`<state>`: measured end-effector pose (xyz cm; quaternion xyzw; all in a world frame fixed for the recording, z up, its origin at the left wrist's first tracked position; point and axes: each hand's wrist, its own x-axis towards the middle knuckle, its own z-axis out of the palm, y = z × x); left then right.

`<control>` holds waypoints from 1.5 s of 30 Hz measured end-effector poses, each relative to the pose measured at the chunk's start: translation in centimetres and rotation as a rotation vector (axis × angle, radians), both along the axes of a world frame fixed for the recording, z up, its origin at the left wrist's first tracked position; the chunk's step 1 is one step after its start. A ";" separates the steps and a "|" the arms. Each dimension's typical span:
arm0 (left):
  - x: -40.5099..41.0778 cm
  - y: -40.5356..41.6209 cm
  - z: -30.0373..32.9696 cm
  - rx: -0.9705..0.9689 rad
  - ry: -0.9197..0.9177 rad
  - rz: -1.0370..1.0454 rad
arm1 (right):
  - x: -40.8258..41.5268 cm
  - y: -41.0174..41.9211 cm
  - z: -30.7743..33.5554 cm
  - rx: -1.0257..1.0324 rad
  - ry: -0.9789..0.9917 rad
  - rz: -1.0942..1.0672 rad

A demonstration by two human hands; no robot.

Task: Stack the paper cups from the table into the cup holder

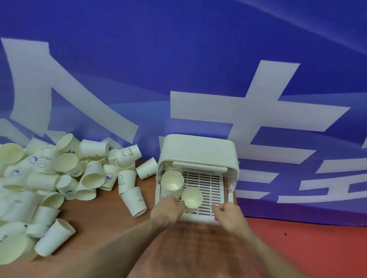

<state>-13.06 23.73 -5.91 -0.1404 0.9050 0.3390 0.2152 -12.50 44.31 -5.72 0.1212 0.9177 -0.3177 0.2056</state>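
One single cup (191, 199) stands upright on the slatted tray (209, 184) of the cup holder (199, 149), mouth up, long axis vertical, between both hands. Left hand (168, 211) is nearer: fingertips touch its left wall, thumb hidden, so real grip or not, cannot tell. Right hand (229, 215) is beside it, apart, fingers loosely curled, holding nothing. Nested stack (172, 183) sits just far-left of it, mouth up, slightly tilted. Loose cups (43, 180) lie in a heap well left on the table (106, 220).
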 end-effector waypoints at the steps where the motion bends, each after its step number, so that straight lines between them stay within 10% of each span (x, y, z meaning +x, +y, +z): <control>1: 0.5 -1.0 0.8 -0.019 0.036 -0.011 | 0.1 -1.2 0.5 0.013 0.007 0.041; 25: 10.4 -38.0 3.9 -0.567 0.069 0.112 | 2.5 -33.9 2.7 0.190 0.137 0.650; 45: 7.1 -45.1 -2.0 -0.866 -0.017 -0.233 | -8.6 -38.8 -2.2 0.489 0.256 0.572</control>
